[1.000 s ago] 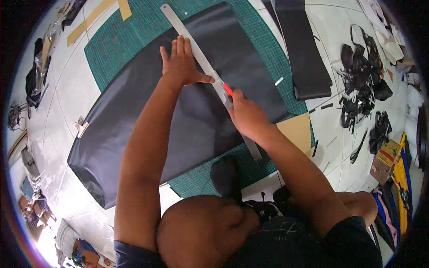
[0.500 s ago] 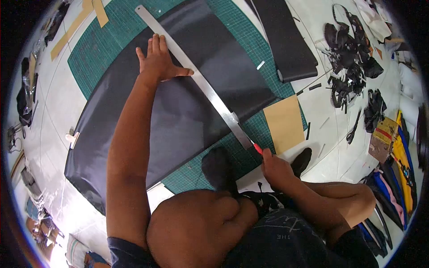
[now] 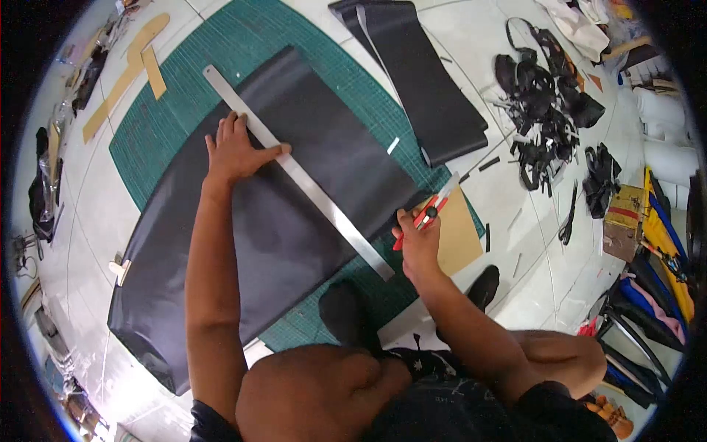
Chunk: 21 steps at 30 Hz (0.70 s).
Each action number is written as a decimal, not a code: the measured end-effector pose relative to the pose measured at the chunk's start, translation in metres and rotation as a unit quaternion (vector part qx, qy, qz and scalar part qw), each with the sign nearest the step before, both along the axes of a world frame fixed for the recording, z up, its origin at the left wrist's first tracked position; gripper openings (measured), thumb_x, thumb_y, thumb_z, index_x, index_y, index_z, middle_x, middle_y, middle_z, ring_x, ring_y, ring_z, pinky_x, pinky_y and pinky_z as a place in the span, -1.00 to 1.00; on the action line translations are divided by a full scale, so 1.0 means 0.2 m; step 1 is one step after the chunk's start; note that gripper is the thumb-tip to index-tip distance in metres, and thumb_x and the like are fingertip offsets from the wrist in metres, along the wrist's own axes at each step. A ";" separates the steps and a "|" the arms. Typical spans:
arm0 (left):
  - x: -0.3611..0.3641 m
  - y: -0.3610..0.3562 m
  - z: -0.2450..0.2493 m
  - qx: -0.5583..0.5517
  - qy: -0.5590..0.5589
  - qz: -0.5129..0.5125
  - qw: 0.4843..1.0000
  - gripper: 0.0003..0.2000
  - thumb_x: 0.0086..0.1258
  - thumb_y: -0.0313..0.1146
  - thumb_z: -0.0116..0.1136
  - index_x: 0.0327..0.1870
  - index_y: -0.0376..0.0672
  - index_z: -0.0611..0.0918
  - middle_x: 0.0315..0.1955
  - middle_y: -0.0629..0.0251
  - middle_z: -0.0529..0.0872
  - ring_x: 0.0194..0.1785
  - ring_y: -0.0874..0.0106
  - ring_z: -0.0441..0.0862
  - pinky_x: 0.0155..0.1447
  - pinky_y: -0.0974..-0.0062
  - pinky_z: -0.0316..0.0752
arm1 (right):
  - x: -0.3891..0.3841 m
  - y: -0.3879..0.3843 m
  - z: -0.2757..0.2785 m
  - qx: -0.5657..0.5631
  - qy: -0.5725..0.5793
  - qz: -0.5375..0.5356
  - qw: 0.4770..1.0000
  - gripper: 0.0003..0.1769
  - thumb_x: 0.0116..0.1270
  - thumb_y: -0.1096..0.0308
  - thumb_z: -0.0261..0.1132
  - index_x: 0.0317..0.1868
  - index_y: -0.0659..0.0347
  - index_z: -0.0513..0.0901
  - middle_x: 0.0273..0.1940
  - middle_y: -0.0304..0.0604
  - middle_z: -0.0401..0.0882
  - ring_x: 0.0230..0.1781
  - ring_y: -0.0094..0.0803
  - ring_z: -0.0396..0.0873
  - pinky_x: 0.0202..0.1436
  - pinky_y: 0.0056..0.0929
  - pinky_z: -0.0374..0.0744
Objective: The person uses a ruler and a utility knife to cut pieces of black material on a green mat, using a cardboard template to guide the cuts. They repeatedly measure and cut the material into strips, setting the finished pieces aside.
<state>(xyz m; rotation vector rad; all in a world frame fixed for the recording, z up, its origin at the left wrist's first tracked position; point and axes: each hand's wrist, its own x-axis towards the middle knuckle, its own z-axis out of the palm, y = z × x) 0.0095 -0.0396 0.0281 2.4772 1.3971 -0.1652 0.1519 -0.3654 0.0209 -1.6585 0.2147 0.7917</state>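
My left hand (image 3: 237, 151) lies flat with the fingers spread and loose. The thumb presses the steel ruler (image 3: 317, 195) onto the black sheet (image 3: 272, 243). The ruler is long, thin and bright, and runs slantwise from beyond my left fingertips down toward my right hand (image 3: 418, 247). That hand is clenched around a red utility knife (image 3: 428, 211), lifted just off the ruler's near end, with its tip pointing away from me. The sheet is dark, matte and smooth. It spreads wide under my left palm and well off to that side.

Beneath it is a green gridded cutting mat (image 3: 169, 110), laid on a white tiled floor (image 3: 88, 191). A tan cardboard piece (image 3: 460, 236) sits just beside my right fingers. Farther out on that side are a folded black strip (image 3: 427, 88), a heap of black scraps (image 3: 541, 110) and scissors (image 3: 567, 221).
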 end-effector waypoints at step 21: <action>0.21 0.39 -0.04 -0.111 -0.301 0.100 0.942 -0.77 0.31 -0.34 0.32 -0.09 -0.21 0.63 -0.30 0.19 0.66 -0.16 0.35 0.63 -0.04 0.38 0.48 | -0.04 0.08 -0.10 0.100 -0.024 -0.057 0.993 -0.41 0.22 0.58 0.44 0.17 0.25 0.31 0.03 -0.08 0.49 0.03 -0.33 0.52 0.14 -0.35 0.54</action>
